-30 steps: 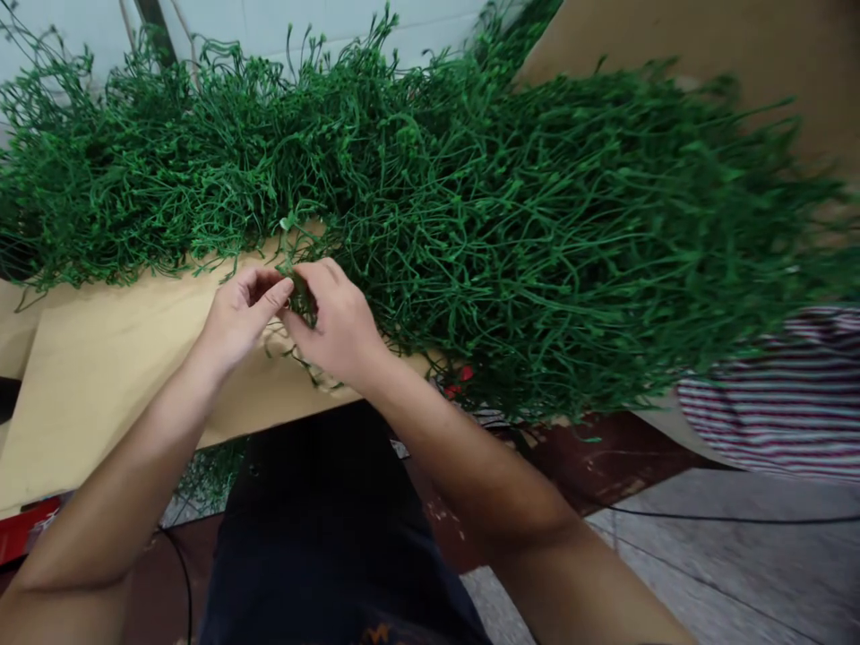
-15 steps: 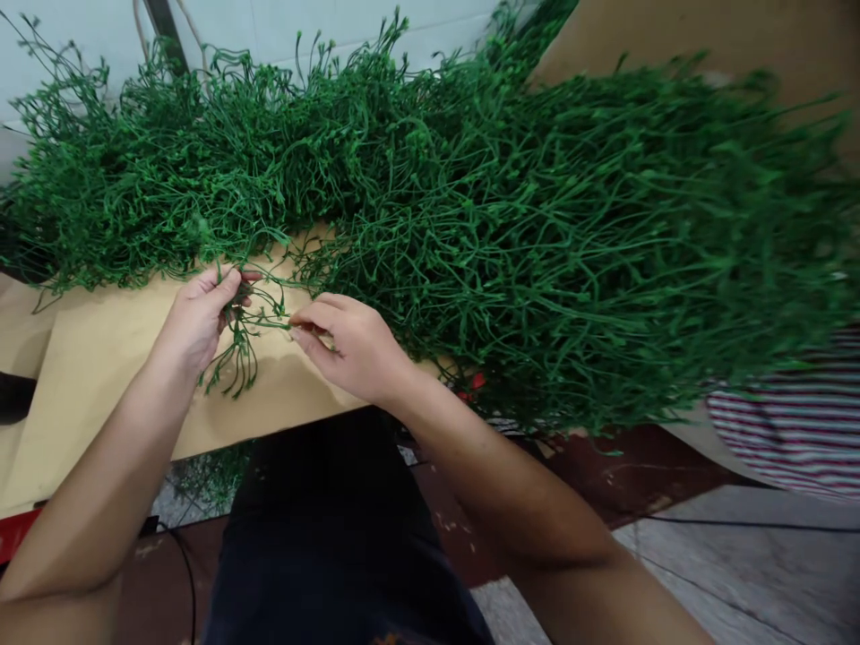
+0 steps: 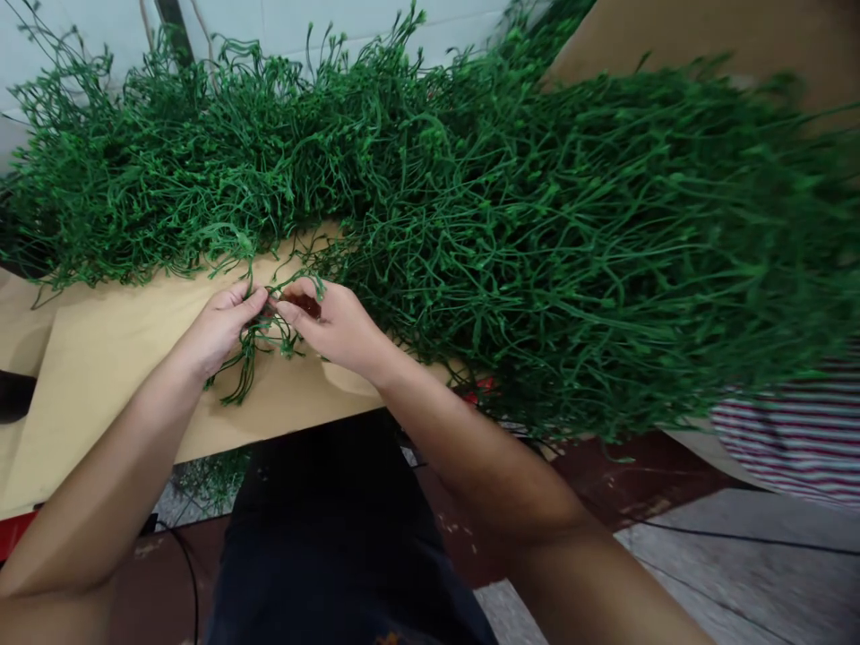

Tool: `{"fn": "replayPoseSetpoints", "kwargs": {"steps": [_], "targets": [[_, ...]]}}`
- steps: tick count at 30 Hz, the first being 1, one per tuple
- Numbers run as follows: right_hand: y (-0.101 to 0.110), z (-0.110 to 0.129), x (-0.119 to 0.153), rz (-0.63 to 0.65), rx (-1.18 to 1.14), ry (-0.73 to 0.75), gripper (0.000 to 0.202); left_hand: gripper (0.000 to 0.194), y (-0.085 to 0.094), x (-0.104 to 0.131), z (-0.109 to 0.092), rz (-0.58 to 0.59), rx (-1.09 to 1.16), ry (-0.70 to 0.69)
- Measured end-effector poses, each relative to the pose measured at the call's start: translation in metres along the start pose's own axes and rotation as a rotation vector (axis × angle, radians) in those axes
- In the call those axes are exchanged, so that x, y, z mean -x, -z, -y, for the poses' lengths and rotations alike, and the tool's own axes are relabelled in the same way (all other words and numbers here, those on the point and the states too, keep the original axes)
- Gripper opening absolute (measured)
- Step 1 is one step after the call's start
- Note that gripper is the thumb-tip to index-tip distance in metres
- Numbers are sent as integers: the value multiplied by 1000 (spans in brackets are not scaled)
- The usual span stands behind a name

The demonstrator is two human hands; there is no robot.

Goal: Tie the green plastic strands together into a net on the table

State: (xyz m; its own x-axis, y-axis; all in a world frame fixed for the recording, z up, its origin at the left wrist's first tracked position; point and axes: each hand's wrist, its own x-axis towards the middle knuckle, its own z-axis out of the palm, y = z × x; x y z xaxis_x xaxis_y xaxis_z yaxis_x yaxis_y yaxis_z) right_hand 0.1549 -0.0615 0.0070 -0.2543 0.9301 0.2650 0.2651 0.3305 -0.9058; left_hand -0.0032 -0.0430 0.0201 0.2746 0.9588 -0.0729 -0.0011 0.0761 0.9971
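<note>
My left hand (image 3: pixel 225 327) is closed around a small bunch of green plastic-looking stems (image 3: pixel 242 372), whose ends hang below the fingers. Close against it on the right, my right hand (image 3: pixel 336 324) pinches a thin green stem between thumb and fingertips. The fingertips of both hands nearly meet, so the exact join of the stems is hidden. Both hands are above a tan cardboard sheet (image 3: pixel 121 358). Just beyond them lies a long heap of the same green stems (image 3: pixel 537 224), with small budded tips.
The heap runs across the whole back and right side. A cardboard panel (image 3: pixel 645 36) leans at the back right. Striped red and white cloth (image 3: pixel 793 439) shows at the right edge. Black cables (image 3: pixel 752 536) lie on the floor, and more greenery (image 3: pixel 211 479) sits below the board.
My right hand has moved left and slightly up to meet my left hand. My left hand has shifted a little right and down, still with the stems in it.
</note>
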Motion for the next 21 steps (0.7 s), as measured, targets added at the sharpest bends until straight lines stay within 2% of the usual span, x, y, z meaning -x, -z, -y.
{"fn": "replayPoseSetpoints", "kwargs": {"steps": [7, 12, 17, 21], "targets": [[-2, -8, -10, 16, -274, -83, 21, 26, 2, -1, 0, 2, -65, 12], [1, -10, -8, 9, -247, -104, 20, 23, 2, -5, 3, -15, -67, 55], [1, -9, -4, -9, -202, -101, 23, 23, 1, -8, 6, -134, -37, 71], [1, -12, -4, -70, -279, -64, 18, 25, 1, -9, 9, -119, -110, 39]]}}
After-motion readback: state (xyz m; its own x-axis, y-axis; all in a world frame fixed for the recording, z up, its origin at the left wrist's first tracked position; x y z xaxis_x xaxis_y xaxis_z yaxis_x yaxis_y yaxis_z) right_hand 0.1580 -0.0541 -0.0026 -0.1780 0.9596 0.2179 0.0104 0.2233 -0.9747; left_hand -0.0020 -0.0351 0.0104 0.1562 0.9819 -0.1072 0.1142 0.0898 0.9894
